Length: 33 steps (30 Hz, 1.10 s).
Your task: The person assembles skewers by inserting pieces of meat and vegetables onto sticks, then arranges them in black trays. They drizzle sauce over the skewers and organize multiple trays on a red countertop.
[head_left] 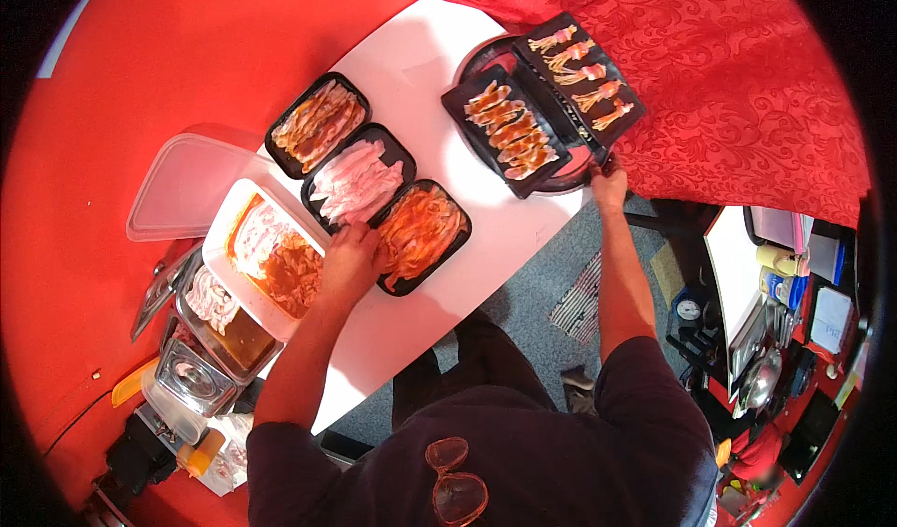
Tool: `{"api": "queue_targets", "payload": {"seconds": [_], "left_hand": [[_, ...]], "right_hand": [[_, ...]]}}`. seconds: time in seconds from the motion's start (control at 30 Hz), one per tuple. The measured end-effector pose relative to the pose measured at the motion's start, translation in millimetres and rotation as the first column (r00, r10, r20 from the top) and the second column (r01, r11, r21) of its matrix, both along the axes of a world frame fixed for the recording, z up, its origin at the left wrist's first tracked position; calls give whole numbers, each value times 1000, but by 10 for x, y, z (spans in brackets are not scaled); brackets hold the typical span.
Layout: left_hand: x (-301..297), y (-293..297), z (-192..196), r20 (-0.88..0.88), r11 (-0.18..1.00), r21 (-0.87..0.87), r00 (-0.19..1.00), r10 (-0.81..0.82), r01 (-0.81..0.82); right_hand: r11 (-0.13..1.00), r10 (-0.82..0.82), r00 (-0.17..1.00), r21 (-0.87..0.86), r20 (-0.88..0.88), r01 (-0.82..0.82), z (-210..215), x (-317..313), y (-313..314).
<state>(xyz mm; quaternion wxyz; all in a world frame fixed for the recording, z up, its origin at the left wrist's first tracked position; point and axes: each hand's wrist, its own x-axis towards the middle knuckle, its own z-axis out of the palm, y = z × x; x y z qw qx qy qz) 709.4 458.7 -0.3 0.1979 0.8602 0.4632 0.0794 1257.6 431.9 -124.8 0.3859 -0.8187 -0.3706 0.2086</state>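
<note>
Resting at the near end of the middle tray [358,179], the left hand [348,258] is lying with loosely curled fingers on its rim, gripping nothing that I can make out. Trays run diagonally away from it, with the sauced tray [422,235] just right and a white tub [271,256] left. The right hand [608,183] is pinching the round platter's [561,183] near edge, at the table [411,69] corner, open floor below.
</note>
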Motion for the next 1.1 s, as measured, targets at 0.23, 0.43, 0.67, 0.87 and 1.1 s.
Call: {"api": "queue_targets", "payload": {"seconds": [0.23,0.43,0.67,0.87,1.1], "left_hand": [[87,-159,-81,-38,997,3,996,76,-76],[14,-124,-43,-62,999,-17,997,44,-45],[-12,-255,222,-28,993,-25,993,117,-118],[-29,-603,476,251,990,31,960,123,-135],[-703,-2596,639,310,782,-325,721,619,-532]], "right_hand": [[997,-33,995,69,-92,39,177,-765,281],[995,-89,989,44,-115,95,213,-1347,549],[995,-41,989,87,-142,53,110,-1706,846],[850,196,492,397,-848,346,-240,-1288,384],[872,406,736,-12,-541,-490,450,-2664,-1339]]}}
